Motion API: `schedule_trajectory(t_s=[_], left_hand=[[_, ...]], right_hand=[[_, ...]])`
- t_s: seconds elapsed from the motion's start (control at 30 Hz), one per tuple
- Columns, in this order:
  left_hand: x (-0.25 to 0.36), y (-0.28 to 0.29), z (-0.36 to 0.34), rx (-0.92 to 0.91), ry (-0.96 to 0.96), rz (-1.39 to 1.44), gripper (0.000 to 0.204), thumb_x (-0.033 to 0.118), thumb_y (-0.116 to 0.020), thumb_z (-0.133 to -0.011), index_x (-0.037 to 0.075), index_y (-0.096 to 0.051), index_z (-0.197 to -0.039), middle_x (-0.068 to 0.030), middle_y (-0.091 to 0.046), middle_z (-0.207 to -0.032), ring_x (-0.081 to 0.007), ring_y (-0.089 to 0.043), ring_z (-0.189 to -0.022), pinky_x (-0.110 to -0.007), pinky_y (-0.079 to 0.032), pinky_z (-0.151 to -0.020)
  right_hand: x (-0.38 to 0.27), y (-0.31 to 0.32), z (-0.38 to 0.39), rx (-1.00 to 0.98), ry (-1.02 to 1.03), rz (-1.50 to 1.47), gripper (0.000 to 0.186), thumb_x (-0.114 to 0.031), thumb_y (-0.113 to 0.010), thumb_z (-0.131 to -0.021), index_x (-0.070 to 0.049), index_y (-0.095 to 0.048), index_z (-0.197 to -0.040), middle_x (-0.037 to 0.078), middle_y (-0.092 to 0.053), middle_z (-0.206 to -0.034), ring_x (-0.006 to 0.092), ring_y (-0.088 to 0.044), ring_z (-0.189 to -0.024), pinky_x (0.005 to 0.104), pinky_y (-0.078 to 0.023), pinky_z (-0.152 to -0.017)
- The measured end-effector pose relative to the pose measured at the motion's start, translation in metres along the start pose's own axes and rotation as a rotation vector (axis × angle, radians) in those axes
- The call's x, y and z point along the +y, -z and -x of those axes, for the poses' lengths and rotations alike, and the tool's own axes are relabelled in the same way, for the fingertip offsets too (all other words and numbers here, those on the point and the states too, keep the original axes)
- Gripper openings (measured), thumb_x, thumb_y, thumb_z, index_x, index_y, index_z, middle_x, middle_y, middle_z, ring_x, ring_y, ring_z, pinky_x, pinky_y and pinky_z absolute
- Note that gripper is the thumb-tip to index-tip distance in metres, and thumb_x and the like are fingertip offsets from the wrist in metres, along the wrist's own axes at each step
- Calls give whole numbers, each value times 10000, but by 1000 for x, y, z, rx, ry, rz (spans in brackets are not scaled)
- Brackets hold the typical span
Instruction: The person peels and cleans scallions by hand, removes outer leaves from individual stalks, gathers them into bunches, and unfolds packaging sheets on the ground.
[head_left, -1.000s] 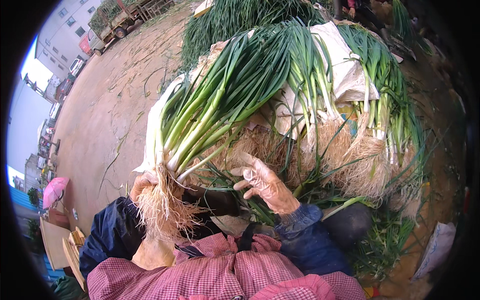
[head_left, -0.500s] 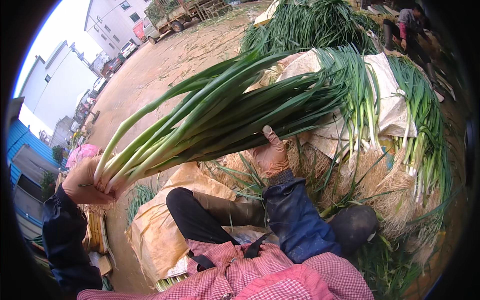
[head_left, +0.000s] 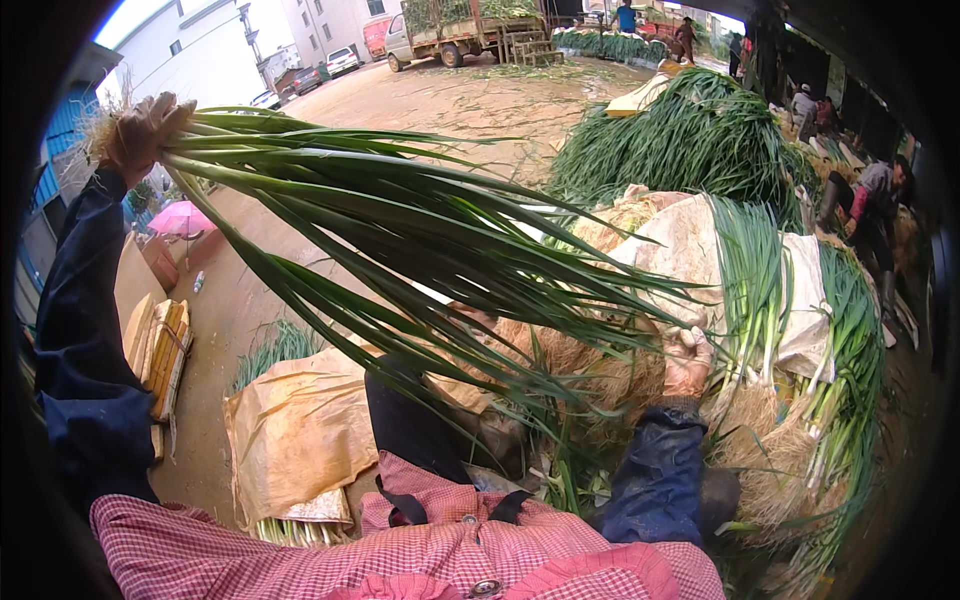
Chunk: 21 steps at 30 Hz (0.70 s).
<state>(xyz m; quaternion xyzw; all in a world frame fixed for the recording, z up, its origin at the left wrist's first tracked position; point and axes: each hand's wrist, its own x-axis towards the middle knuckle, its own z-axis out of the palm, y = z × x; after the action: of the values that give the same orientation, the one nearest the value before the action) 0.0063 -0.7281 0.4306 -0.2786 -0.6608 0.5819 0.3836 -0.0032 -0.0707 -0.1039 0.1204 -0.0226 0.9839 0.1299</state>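
My left hand [head_left: 150, 135] is raised at the far left, closed round the root end of a bunch of green garlic [head_left: 400, 215]. Pale roots stick out behind the fist, and the long leaves fan out and droop rightward across my lap. My right hand [head_left: 687, 362] is low at the right, fingers loosely apart and pointing up, just beyond the leaf tips. Nothing shows in its grasp. Beside it lie bundles of green garlic [head_left: 752, 290], white stalks and shaggy roots toward me, on pale sacking [head_left: 685, 245].
A big heap of greens [head_left: 670, 140] stands ahead. At lower left are a tan sack [head_left: 300, 430] over stalks and some wooden slats [head_left: 160, 350]. Farther off are a pink umbrella [head_left: 181, 218] and a loaded truck [head_left: 460, 30]. A co-worker [head_left: 875, 200] sits at the right.
My left hand has lifted the bunch up and left, and its leaves now hang spread out. The right hand has moved right, away from under the leaves. The view has shifted.
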Motion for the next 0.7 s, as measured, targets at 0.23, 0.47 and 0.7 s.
schedule_trajectory(t_s=[0.23,0.47,0.7], left_hand=[[-52,-9,-40,-47,-81,-316,496,127,-611,-783,144,-468,-1258,-83,-516,-1142,-274,-508,-1041,-383,-447,-910],[14,90,-122,-282,-286,-430,461,167,-613,-790,142,-484,-1232,-80,-514,-1151,-258,-494,-1056,-371,-422,-930],[58,68,-104,87,-285,-18,317,202,-569,-820,206,-522,-1134,-53,-528,-1101,-235,-521,-994,-357,-443,-867]], right_hand=[[54,-1,109,-653,-1724,2093,719,-184,-685,-746,-14,-346,-1357,140,-620,-1070,258,-611,-904,358,-481,-807],[112,-100,55,-830,-296,2570,246,-284,-602,-799,-40,-632,-795,184,-596,-696,357,-602,-685,433,-472,-605],[254,-266,-15,-889,697,1775,349,-236,-652,-800,-102,-617,-1120,161,-623,-1060,322,-592,-994,357,-480,-868]])
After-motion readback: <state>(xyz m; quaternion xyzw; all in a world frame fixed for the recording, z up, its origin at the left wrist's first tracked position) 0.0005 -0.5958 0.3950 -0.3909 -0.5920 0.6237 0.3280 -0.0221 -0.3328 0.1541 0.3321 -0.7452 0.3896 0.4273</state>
